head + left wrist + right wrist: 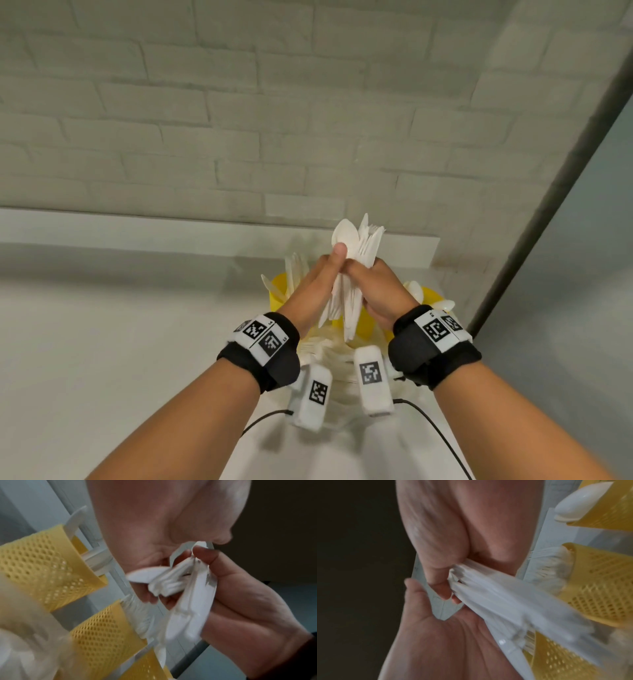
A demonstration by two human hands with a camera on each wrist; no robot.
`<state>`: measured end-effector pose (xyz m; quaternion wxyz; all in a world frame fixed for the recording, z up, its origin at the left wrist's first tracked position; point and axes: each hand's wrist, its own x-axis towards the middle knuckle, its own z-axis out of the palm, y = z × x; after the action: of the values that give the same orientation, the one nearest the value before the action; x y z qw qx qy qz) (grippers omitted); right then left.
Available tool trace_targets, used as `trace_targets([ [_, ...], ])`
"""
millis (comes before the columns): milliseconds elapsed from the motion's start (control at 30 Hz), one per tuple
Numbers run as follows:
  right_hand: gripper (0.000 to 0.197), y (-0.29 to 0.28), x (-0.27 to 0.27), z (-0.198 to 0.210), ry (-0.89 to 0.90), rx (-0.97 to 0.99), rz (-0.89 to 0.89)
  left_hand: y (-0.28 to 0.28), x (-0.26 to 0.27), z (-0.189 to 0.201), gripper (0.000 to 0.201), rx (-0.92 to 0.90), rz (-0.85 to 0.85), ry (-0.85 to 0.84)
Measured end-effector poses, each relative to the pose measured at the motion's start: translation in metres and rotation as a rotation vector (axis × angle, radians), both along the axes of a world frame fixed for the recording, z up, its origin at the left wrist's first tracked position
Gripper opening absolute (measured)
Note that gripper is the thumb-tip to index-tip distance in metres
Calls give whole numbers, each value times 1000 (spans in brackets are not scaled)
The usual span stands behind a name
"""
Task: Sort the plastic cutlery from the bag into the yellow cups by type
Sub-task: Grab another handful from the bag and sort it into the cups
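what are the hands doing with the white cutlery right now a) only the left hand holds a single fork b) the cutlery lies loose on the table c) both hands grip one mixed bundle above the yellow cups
c: the left hand and right hand both grip one bundle of white cutlery above the yellow cups.

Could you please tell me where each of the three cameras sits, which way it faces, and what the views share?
Head: worn on the head, looking forward and down at both hands, left hand and right hand, gripping a cutlery bundle; forearms show.
Left wrist: along the left palm toward the mesh yellow cups; the other hand shows.
Right wrist: along the right palm toward the bundle; both palms show.
Shared: bundle and cups appear in all three.
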<state>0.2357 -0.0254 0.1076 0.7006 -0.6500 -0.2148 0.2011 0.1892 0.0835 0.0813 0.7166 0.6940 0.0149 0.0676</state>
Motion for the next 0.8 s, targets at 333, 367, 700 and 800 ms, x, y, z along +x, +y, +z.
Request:
trace_targets([
  [333, 23, -10, 3, -5, -141, -178, 94, 0, -6, 0, 70, 22, -291, 0],
  [367, 24, -9, 5, -5, -156, -197, 96, 2, -7, 1, 67, 17, -295, 3],
  [700, 52, 4, 6, 6, -214, -402, 172, 14, -16, 0, 21, 150, -162, 16],
  [800, 53, 6, 3, 9, -236, -359, 190, 17, -23, 0, 16, 69, -115, 44],
])
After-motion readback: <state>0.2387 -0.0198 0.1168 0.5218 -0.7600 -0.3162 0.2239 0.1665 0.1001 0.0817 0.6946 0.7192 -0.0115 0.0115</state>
